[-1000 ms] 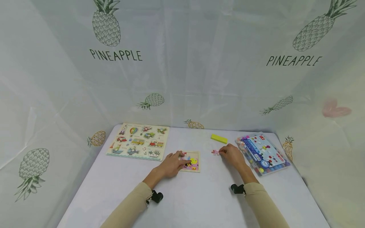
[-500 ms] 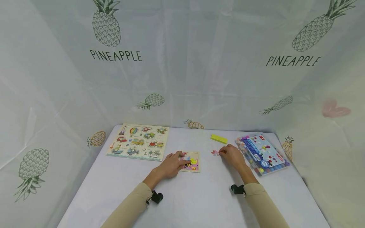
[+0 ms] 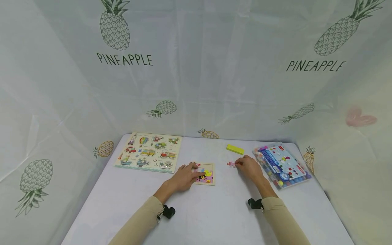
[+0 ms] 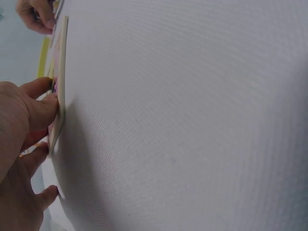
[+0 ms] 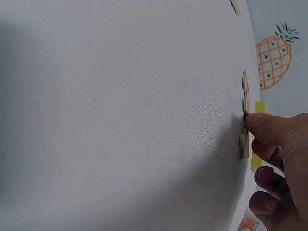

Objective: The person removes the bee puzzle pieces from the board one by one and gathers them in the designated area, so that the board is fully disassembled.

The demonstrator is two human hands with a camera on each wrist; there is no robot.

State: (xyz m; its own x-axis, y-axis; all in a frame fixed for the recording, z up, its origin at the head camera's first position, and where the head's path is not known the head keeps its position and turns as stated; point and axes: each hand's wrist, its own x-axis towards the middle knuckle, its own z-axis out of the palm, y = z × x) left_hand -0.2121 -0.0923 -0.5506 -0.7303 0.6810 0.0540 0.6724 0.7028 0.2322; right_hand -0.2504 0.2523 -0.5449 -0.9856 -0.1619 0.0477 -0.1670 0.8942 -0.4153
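My left hand (image 3: pixel 183 177) rests on a small wooden jigsaw puzzle tray (image 3: pixel 213 174) with a yellow bee picture, its fingers spread over the left side. In the left wrist view the thumb touches the edge of the puzzle tray (image 4: pixel 63 72). To the right, my right hand (image 3: pixel 249 166) pinches at pink jigsaw pieces (image 3: pixel 230 164) lying on the table. The right wrist view has the thumb on the flat jigsaw pieces (image 5: pixel 246 89), with the other fingers curled behind; how many pieces lie there I cannot tell.
A yellow block (image 3: pixel 235 149) lies behind the right hand. At the back left is a vehicle puzzle board (image 3: pixel 159 166). A clear case of coloured beads (image 3: pixel 283 165) lies right of the right hand. A pineapple-print curtain (image 3: pixel 196 85) hangs behind the white table (image 3: pixel 208 217).
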